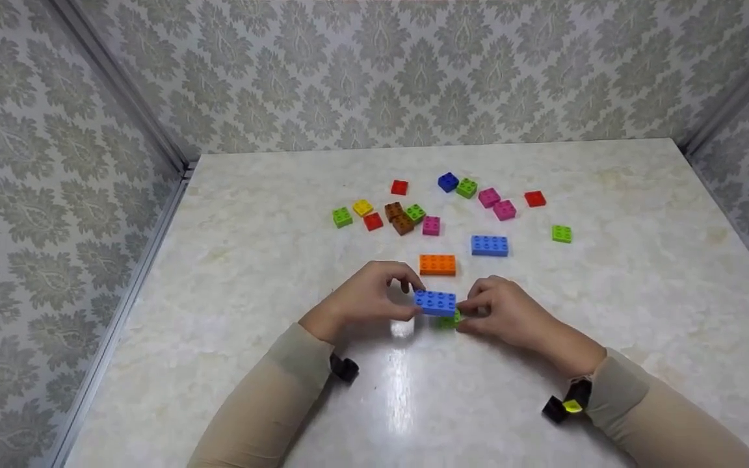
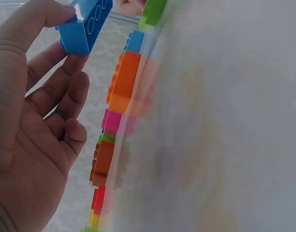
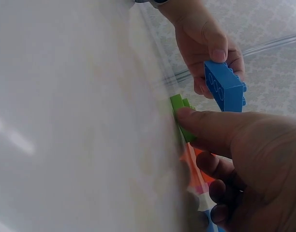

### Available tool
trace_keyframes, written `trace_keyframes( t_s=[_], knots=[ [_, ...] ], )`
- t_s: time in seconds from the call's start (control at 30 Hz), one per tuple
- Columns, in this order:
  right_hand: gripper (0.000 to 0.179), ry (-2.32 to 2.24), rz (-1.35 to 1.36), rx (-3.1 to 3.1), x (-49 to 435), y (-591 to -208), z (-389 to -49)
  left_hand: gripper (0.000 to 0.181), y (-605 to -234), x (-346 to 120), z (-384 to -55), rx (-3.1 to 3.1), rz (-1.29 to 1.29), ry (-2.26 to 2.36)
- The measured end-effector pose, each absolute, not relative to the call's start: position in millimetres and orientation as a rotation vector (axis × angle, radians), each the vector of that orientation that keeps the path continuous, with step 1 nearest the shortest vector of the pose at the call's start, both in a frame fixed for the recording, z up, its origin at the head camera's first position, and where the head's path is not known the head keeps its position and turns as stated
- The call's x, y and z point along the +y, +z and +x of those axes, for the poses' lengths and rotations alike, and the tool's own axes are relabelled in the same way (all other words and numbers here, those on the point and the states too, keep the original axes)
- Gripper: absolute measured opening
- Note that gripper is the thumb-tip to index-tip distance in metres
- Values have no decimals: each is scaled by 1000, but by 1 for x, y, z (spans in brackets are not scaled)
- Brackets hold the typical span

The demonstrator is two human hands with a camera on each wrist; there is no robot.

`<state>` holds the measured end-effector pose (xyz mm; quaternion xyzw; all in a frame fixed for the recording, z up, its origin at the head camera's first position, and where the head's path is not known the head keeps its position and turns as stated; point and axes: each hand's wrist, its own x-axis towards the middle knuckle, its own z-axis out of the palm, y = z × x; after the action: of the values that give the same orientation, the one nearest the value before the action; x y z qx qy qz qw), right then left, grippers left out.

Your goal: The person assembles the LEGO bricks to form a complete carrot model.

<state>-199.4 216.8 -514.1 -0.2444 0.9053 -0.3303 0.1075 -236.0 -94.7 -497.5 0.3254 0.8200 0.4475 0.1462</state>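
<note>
My left hand (image 1: 371,294) pinches a light blue eight-stud toy brick (image 1: 435,303) by its left end, thumb in front and fingers behind. The brick is held above the table, studs up; its hollow underside shows in the left wrist view. Below its right end, partly hidden by it, is a light green brick (image 1: 449,322) at the table surface. My right hand (image 1: 511,315) pinches this green brick (image 3: 176,102) from the right between thumb and fingers. An orange eight-stud brick (image 1: 437,264) lies just beyond the hands.
Another light blue eight-stud brick (image 1: 489,246) lies past the orange one. Several small bricks are scattered farther back, among them a pink brick (image 1: 431,225), a brown brick (image 1: 403,225) and a dark blue brick (image 1: 448,182). Patterned panels (image 1: 381,71) enclose the table's back and sides.
</note>
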Motion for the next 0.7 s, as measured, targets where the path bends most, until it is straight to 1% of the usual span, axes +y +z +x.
trace_keyframes(
  t_s=[0.3,0.5,0.7],
  knots=[
    [19,-961,-755,2693,217,-515,-200,25,-498,-85,-230,2355,923,1221],
    [20,-960,-772,2700,217,-516,-199,23,-497,-80,-225,2376,855,1163],
    [22,-952,-696,2681,216,-515,-199,22,-499,-75,-222,2408,853,1120]
  ],
)
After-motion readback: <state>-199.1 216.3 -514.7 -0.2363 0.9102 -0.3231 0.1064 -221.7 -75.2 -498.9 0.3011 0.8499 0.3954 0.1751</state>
